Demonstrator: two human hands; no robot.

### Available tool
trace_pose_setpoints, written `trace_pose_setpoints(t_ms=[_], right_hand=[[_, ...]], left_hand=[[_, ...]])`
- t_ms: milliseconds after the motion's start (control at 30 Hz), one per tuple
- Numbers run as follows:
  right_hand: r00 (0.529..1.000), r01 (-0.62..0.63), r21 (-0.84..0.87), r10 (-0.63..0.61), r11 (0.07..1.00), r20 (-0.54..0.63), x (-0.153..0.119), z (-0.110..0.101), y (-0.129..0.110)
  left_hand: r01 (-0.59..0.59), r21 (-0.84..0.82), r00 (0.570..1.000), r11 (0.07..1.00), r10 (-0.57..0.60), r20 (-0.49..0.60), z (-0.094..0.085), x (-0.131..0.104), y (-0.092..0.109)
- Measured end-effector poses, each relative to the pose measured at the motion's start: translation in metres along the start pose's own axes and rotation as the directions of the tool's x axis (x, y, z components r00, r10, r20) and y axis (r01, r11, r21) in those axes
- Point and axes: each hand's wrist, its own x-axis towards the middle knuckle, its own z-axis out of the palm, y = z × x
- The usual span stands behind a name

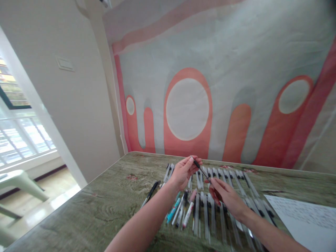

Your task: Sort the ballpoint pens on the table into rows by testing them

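A slim black pen (201,169) slants between my two hands above the table. My left hand (183,172) pinches its thicker upper end, thumb and fingers closed on it. The lower end sits in the fingertips of my right hand (227,196), whose other fingers curl below. Beneath and around both hands lie rows of clear pen barrels (212,213) with dark parts at their ends. Left of the front row are a turquoise marker (173,210), a white marker with pink ends (188,215) and several other pens. My hands and forearms hide part of the rows.
The wood-patterned table (105,203) reaches back to a wall with a red and grey mural (187,147). Dark pens (151,192) lie left of my left forearm. A sheet of written paper (307,217) is at the right. A pale green stool (23,183) stands beyond the left edge.
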Motion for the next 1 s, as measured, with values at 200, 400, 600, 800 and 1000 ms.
trace_pose_setpoints(t_ms=[200, 400, 600, 800, 1000], right_hand=[[0.998, 0.052, -0.037, -0.054, 0.998, -0.035, 0.002, 0.000, 0.000], [1.000, 0.001, 0.025, -0.001, 1.000, -0.007, 0.001, -0.002, 0.000], [0.997, 0.052, -0.031, -0.054, 0.998, -0.051, 0.001, 0.000, 0.001], [0.997, 0.060, -0.017, -0.060, 0.998, -0.053, 0.002, 0.000, 0.002], [0.996, 0.065, -0.041, -0.067, 0.997, -0.051, 0.003, -0.002, 0.006]], left_hand=[[-0.004, -0.004, 1.000, 1.000, 0.004, -0.011, -0.001, 0.000, -0.002], [0.000, -0.001, 1.000, 1.000, 0.000, 0.008, -0.002, 0.001, -0.003], [-0.007, -0.009, 1.000, 1.000, 0.007, -0.007, -0.003, 0.001, -0.003], [-0.001, -0.007, 1.000, 1.000, 0.001, -0.011, -0.006, 0.003, -0.004], [-0.045, -0.015, 0.997, 0.999, 0.044, -0.057, -0.012, 0.008, 0.005]])
